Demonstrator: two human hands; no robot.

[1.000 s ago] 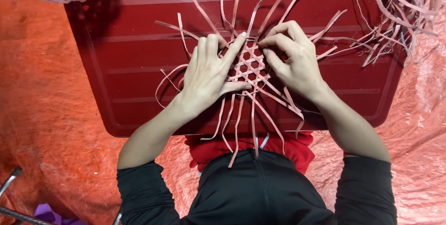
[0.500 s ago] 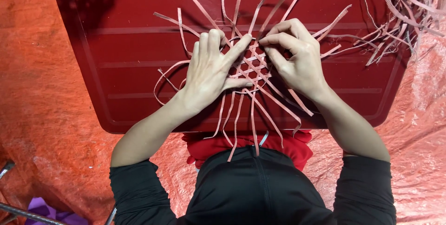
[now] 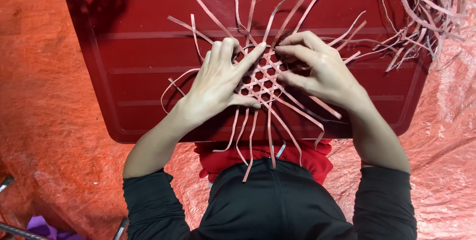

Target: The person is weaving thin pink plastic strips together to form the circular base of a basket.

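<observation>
A: What is the left hand (image 3: 218, 84) doing?

B: It lies open, palm down and fingers spread, pressing on the left part of the woven lattice (image 3: 262, 79). Its forefinger stretches across the top of the weave.

A: And the right hand (image 3: 317, 66)?

B: Its fingers are curled, pinching one of the pale strips (image 3: 317, 106) at the right edge of the lattice.

A: Where does the weave sit?

B: Between both hands, flat on the dark red tabletop (image 3: 134, 71), near its front edge. Loose strip ends fan out from it on all sides, some hanging over the edge toward the person's lap.

A: Anything further out?

B: A bundle of spare strips (image 3: 426, 12) lies at the tabletop's right corner, and orange sheeting (image 3: 39, 121) covers the ground around it.
</observation>
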